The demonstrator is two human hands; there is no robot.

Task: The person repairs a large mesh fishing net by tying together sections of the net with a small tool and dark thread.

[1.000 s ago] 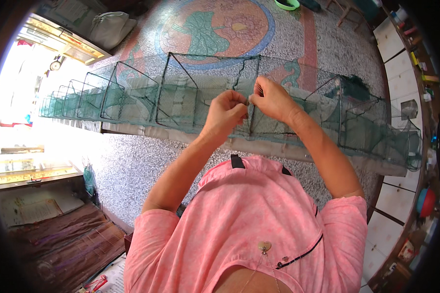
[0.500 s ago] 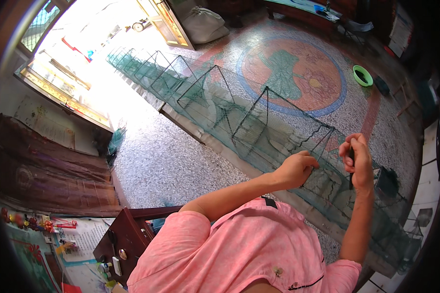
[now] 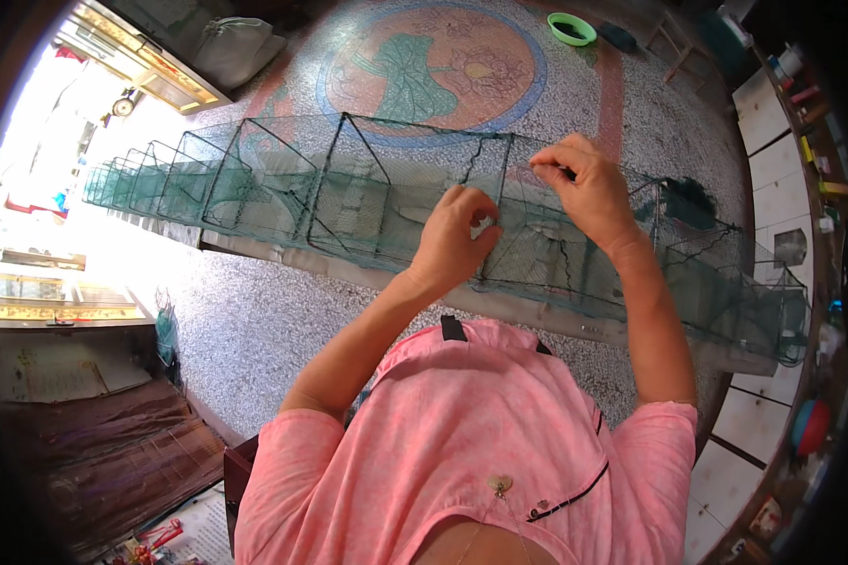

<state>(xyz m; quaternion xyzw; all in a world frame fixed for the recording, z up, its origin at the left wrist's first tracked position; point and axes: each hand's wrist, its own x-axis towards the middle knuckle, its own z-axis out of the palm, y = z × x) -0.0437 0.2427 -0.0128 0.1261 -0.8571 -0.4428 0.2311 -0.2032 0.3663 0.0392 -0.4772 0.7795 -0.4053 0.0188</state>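
Note:
A long green mesh net trap (image 3: 358,202) on dark square frames stretches across in front of me. My left hand (image 3: 457,235) is at the trap's near side, its fingers curled toward the thumb; whether they pinch mesh or thread cannot be made out. Higher and to the right, my right hand (image 3: 589,188) is closed over the netting, near one of the upright frames. A small dark end of a slim tool (image 3: 567,173) shows between its fingers, the remainder hidden by the hand.
Beneath the trap runs a pale low board or bench (image 3: 367,273). A light green basin (image 3: 572,29) stands on the patterned floor beyond. Cabinets (image 3: 774,179) line the right side, a pale sack (image 3: 240,52) rests by the bright doorway, and a brown-covered surface (image 3: 113,452) lies at lower left.
My view has turned right, so the trap now lies more level across it. My right hand has tipped over toward the left, hiding most of the dark tool; my left hand has raised its fingers.

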